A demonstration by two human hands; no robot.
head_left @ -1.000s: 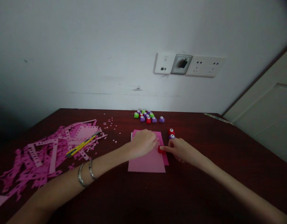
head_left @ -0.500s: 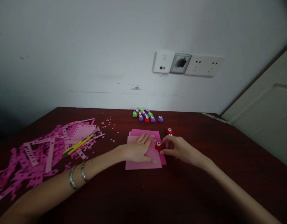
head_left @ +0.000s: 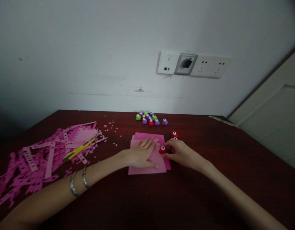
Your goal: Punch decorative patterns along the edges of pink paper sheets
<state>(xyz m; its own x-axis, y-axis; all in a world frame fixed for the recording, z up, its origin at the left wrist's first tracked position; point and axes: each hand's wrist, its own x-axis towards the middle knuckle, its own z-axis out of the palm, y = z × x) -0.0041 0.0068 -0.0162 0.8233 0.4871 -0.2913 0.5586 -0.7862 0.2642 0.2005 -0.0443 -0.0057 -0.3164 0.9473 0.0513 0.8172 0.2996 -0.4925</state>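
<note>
My left hand lies flat with fingers spread on a light pink paper sheet, which rests over darker pink sheets. At the light sheet's right edge sits a small red craft punch with a white, black-dotted button on top. The thumb and fingers of my right hand are closed on the punch's right side. A few tiny punched holes show in the sheet just above the punch. Two more red punches stand behind my right hand, one partly hidden by it.
Several purple, green and red punches cluster near the wall. On the left lies a heap of punched pink paper strips with a yellow craft knife on top. Paper bits are scattered nearby. A patterned strip lies at the back right.
My right hand has shifted slightly left, and its thumb and fingers have closed in on the red punch. My left hand stays flat on the paper.
</note>
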